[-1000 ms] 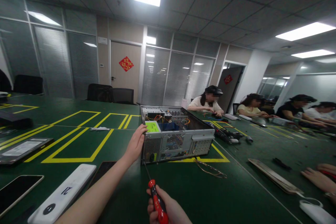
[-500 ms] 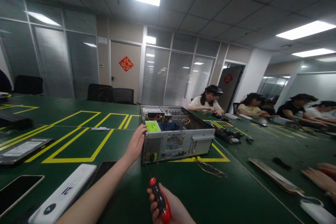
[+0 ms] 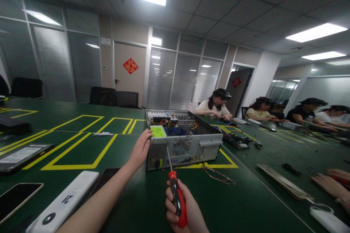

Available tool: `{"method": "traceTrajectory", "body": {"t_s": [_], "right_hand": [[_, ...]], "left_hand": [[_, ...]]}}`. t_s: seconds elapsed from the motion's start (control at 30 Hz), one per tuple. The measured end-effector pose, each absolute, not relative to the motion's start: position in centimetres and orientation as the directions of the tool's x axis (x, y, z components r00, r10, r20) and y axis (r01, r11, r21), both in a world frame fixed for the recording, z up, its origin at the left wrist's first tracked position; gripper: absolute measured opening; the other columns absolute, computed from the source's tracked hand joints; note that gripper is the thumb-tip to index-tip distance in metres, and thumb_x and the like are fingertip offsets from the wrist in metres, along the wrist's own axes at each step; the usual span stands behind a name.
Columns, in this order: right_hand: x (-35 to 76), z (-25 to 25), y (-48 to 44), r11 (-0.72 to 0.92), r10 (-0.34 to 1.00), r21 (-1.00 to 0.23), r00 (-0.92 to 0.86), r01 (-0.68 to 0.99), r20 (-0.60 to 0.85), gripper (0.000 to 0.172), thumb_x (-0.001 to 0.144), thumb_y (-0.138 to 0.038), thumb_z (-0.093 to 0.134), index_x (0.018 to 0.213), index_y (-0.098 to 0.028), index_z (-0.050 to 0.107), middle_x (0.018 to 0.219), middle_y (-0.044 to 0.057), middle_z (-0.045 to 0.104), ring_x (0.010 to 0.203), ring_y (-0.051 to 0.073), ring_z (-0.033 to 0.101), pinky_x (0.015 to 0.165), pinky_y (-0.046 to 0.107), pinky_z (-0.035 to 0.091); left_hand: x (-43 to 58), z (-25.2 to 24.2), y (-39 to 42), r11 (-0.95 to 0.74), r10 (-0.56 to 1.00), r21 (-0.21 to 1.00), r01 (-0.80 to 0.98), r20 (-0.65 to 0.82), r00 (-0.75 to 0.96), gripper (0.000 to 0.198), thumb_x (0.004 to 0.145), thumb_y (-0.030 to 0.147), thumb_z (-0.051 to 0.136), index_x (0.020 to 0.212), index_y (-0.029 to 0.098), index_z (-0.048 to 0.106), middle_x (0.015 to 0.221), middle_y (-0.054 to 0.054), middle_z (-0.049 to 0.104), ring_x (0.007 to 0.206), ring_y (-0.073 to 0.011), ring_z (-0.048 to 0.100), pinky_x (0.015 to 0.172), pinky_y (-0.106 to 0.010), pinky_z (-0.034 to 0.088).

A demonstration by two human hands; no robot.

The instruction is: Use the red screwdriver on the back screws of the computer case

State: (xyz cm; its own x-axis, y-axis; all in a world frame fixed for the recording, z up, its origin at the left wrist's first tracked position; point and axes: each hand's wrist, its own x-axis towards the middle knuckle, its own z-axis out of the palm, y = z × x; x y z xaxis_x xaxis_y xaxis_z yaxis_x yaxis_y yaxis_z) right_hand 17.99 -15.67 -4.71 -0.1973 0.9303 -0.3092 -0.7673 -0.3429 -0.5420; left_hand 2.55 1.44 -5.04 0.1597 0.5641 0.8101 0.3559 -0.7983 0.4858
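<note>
An opened computer case [image 3: 201,136] lies on the green table with its back panel facing me. Inside at its left end is a power supply with a yellow-green label [image 3: 158,131]. My left hand [image 3: 140,148] grips the case's left edge, its fingertips by that label. In my right hand [image 3: 183,204] is a screwdriver [image 3: 177,198] with a red and black handle, fingers wrapped round it. Its shaft points up at the back panel, right of the power supply's mesh; whether the tip touches cannot be told.
Left of me lie a white device [image 3: 64,202], a phone [image 3: 20,200] and a drive [image 3: 24,156]. Glasses [image 3: 218,175] sit right of centre, and dark cables and parts [image 3: 236,138] lie beyond. Another person's hands [image 3: 332,184] rest at right; several people sit farther off.
My right hand has carried the screwdriver rightward, and its tip has gone from the case's lower left corner up to the back panel. The left hand stays on the case.
</note>
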Motion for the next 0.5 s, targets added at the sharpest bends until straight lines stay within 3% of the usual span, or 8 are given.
{"method": "traceTrajectory", "body": {"t_s": [0.5], "right_hand": [[18.4, -4.0, -15.5, -0.322, 0.929, -0.543, -0.146, -0.775, -0.341, 0.029, 0.075, -0.040, 0.061, 0.087, -0.014, 0.055, 0.056, -0.005, 0.050, 0.039, 0.003, 0.034, 0.034, 0.013, 0.020]], "left_hand": [[2.6, -5.0, 1.5, -0.800, 0.563, 0.485, 0.353, 0.811, 0.161, 0.030, 0.093, 0.030, 0.029, 0.111, 0.020, 0.049, 0.129, -0.010, 0.048, 0.128, -0.0209, 0.037, 0.108, -0.046, 0.028]]}}
